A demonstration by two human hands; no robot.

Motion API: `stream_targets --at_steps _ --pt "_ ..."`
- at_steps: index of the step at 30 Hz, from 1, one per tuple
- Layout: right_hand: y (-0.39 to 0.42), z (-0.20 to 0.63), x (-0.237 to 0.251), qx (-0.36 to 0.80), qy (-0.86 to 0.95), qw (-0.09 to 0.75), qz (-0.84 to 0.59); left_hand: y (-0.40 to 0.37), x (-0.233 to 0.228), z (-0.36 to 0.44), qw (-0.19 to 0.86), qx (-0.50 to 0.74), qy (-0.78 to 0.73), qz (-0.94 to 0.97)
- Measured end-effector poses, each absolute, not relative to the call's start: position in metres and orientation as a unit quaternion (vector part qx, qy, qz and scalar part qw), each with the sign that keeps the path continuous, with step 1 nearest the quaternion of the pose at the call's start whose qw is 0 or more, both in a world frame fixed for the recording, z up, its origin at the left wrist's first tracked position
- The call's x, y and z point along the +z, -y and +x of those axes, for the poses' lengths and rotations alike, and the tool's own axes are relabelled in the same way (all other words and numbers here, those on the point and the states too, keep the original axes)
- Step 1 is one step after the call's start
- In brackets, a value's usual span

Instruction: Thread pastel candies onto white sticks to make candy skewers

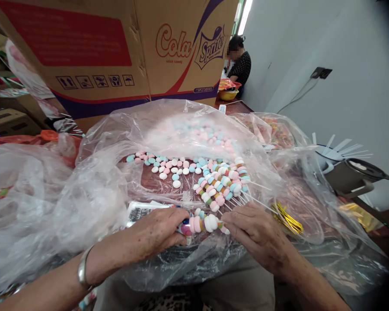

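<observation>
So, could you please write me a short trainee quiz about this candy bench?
1. True or false: both hands, the left hand and the right hand, are on one candy skewer.
2. Where do the finished skewers lie? A: beyond the hands, on the plastic sheet. B: inside the cardboard box.
3. What colour are the twist ties by the right hand?

Key: 1 true; 2 A; 3 gold.
</observation>
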State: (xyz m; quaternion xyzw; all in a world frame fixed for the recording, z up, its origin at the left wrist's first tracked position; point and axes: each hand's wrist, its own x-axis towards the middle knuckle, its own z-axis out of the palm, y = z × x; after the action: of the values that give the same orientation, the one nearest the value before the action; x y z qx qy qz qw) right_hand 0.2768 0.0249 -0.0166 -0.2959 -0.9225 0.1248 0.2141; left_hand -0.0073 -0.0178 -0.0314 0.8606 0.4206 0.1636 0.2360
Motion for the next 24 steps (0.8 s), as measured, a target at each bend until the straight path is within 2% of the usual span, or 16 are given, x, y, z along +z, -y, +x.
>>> stream_targets --at_steps 3,8,17,24 --pt "-0.022 0.272 -0.017 0.134 0.922 0.213 -0.293 0.016 -0.030 -0.001 0.198 0.171 -0.424 0.867" --pt "-0.020 0.267 -0.017 0.079 0.924 0.266 -0.264 0.013 -0.032 -0.002 0.189 0.153 -0.432 0.869" --pt "-0.017 0.265 -0.017 0.083 0.925 0.265 -0.260 0.014 -0.033 -0.004 0.210 0.130 -0.428 0.869" --pt "-0.013 0.257 -0.024 0.068 0.928 0.259 -0.260 0.016 -0.037 0.004 0.168 0.129 -0.407 0.889"
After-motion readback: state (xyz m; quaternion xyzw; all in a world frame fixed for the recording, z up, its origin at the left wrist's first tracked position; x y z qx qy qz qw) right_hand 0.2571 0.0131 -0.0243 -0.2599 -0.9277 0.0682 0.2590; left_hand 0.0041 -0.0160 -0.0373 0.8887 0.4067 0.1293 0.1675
